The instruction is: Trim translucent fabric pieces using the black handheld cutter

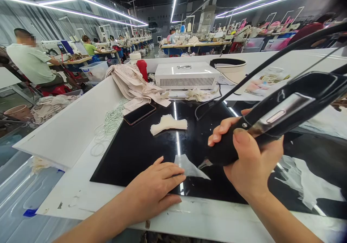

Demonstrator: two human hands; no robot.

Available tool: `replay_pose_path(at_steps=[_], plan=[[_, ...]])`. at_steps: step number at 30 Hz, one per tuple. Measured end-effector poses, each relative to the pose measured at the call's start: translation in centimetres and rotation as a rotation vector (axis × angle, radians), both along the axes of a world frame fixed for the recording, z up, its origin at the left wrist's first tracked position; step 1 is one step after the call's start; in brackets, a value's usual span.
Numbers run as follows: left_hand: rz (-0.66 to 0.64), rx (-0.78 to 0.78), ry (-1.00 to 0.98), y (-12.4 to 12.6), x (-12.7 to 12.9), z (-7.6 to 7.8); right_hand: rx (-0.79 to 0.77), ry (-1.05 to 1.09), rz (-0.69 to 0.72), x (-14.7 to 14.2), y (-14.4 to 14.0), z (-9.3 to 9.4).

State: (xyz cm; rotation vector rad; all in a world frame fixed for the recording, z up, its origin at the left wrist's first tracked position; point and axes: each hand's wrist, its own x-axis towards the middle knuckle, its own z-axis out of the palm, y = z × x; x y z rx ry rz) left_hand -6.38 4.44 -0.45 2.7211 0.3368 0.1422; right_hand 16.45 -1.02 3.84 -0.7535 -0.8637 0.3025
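Left hand [157, 185]: nearest to us. It lies flat on the black glass top [135, 152] of the desk [70, 134]. Its fingers [173, 174] are spread out and hold nothing. They press down the edge of a thin white cloth piece [189, 167], likely to keep it from sliding.

Right hand [249, 160]: just right of the left fingers. Its fingers are wrapped tight around a black cutting tool [271, 123]. The tool tilts down, so its tip [204, 162] meets the cloth piece right beside the left fingers.

Cord [260, 69]: runs up and away from the tool, past the right hand.

Folded white scrap [168, 123]: lies on the glass beyond the left fingers, out of the way.

Phone [139, 113]: a bit farther, left of the scrap, near a heap of white elastic loops [108, 125].

White metal box [187, 75]: stands far behind both hands, with a pile of beige bags [132, 82] to its left and a red bottle [142, 69].

Other people [29, 62]: sit far off at other desks.
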Motion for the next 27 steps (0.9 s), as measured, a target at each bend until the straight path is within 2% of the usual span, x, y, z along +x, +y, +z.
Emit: replay_pose_path(at_steps=[8,14,19,23,27], plan=[[-0.005,-0.016,0.048,-0.1,-0.2,0.4,0.01,0.006,0.087,-2.4,0.3,-0.2],[-0.003,-0.039,0.051,-0.1,-0.4,0.1,0.026,-0.022,0.016,-2.0,0.5,0.6],[-0.006,-0.035,0.044,-0.1,-0.5,0.0,-0.014,-0.027,0.042,-2.1,0.7,0.2],[-0.005,-0.032,0.052,-0.1,-0.5,0.1,-0.06,-0.029,0.077,-1.6,0.0,-0.2],[-0.006,-0.034,0.055,-0.1,-0.6,-0.2,-0.106,-0.057,0.016,-0.3,-1.2,0.0]])
